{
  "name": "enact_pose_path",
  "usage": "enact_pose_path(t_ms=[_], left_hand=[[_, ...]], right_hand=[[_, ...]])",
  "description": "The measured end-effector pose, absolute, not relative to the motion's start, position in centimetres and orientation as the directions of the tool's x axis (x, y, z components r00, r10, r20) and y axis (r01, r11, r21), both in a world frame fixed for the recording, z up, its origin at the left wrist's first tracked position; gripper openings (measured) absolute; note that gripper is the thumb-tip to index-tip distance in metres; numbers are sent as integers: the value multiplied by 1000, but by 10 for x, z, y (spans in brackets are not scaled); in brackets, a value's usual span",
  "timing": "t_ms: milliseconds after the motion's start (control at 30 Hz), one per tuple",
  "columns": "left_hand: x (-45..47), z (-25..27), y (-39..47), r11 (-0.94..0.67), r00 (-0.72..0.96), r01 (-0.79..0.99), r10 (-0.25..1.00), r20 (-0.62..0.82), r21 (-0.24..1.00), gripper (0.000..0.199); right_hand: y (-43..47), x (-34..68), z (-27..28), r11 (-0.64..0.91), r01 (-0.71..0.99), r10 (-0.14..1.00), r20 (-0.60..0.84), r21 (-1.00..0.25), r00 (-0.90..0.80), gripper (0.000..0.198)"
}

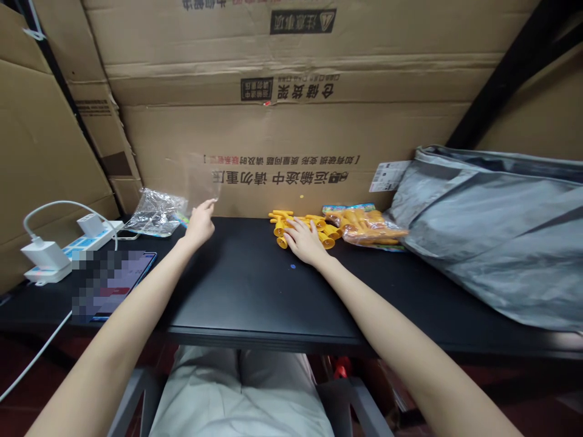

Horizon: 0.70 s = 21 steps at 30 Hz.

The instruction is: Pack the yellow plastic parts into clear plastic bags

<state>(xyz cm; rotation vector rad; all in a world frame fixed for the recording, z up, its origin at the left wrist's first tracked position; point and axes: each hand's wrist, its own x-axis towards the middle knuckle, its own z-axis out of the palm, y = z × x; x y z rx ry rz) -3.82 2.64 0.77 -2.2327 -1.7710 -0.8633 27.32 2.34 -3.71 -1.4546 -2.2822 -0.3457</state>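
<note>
Pinched in my left hand [200,224] is a thin clear plastic bag [203,179], raised in front of the cardboard and blurred at its edges. My right hand [306,241] rests over a loose pile of yellow plastic horn-shaped pieces [328,232], its fingers apart and touching them. Some pieces are hidden under the fingers. Just right of the pile, a clear packet of orange-yellow pieces [364,224] lies with a colourful card. Behind my left hand are crinkled clear plastic bags [155,209] with a bit of coloured card.
A white power strip [73,252] with plugged-in chargers and a cable stands at the left, beside a phone [122,285] with a partly pixelated screen. A large grey bag [492,237] fills the right side. Cardboard panels [282,133] rise behind the black table [246,297].
</note>
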Motion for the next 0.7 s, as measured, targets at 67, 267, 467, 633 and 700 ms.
enact_pose_path(t_ms=[67, 267, 467, 633, 700], left_hand=[[-29, 2, 23, -425, 265, 881, 809, 525, 210, 66], [-30, -23, 22, -548, 449, 805, 813, 370, 227, 58], [-44, -35, 30, -480, 395, 812, 871, 294, 333, 51], [-44, -35, 28, -413, 308, 798, 905, 293, 439, 45], [-43, -34, 25, -368, 264, 805, 925, 275, 465, 43]], right_hand=[[23, 274, -37, 432, 902, 800, 466, -10, -378, 41], [23, 274, -36, 433, 901, 803, 459, -12, -380, 42], [25, 274, -38, 430, 903, 806, 459, -21, -373, 41], [20, 274, -34, 480, 877, 748, 518, 8, -414, 40], [16, 273, -29, 496, 868, 720, 544, 32, -432, 41]])
